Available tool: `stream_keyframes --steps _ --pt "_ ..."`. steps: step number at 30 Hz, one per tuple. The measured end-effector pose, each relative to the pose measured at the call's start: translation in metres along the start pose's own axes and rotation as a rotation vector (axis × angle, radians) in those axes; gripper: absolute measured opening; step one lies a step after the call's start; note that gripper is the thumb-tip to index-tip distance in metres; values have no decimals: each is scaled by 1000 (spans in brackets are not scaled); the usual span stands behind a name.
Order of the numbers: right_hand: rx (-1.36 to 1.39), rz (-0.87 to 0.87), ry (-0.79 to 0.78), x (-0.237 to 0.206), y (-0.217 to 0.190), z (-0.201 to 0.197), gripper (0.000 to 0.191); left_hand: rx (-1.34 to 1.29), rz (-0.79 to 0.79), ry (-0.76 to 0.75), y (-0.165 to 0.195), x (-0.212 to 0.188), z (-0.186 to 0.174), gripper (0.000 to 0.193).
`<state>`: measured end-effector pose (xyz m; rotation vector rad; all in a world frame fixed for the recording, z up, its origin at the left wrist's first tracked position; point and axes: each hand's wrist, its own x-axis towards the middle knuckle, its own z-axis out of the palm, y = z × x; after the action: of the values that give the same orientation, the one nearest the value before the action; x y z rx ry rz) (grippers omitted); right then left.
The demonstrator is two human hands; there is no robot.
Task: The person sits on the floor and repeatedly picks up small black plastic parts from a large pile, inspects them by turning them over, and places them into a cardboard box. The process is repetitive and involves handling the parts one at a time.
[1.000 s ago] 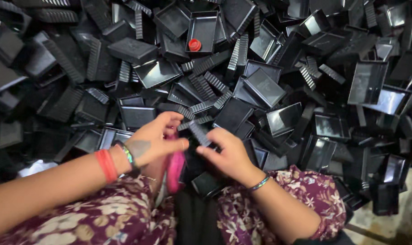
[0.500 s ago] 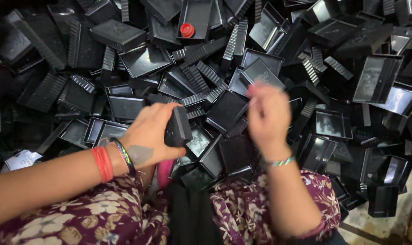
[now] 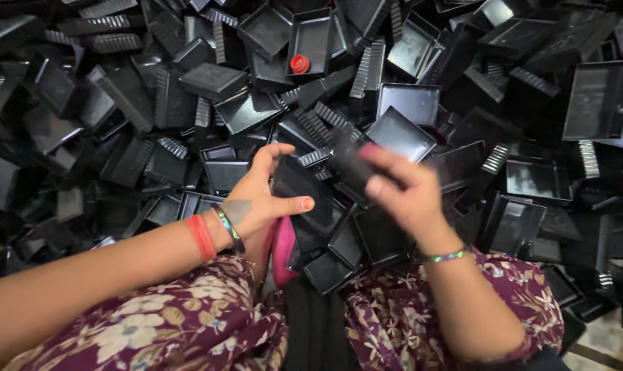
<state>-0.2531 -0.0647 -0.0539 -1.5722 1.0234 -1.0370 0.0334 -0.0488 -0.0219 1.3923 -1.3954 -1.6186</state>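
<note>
Heap of black rectangular plastic trays (image 3: 407,103) crowding whole area ahead, small red round cap (image 3: 299,64) lying in one far tray. Flat black plastic tray (image 3: 304,199) sitting just above lap, between both hands. Left hand (image 3: 260,199) curling round its left edge, thumb pressing face. Right hand (image 3: 400,189), blurred, gripping small black plastic piece (image 3: 349,165) beside it.

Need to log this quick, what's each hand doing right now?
Left hand: closed on a flat black plastic tray.
Right hand: closed on a small black piece, blurred by motion.
</note>
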Motion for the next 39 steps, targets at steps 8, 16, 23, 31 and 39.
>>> stream_keyframes --steps 8,16,23,31,39 --pt "-2 -63 -112 -23 -2 42 46 -234 -9 -177 12 -3 5 111" --pt "250 -63 -129 -18 2 21 47 -202 17 -214 27 -3 8 112" --pt "1 -65 -131 -19 0 28 50 31 248 -161 17 -4 4 100" --pt "182 -144 -115 -21 -8 50 79 -663 -282 -26 -6 2 10 47" --pt "-118 30 -52 -22 -15 45 65 -387 -440 -126 -22 1 7 60"
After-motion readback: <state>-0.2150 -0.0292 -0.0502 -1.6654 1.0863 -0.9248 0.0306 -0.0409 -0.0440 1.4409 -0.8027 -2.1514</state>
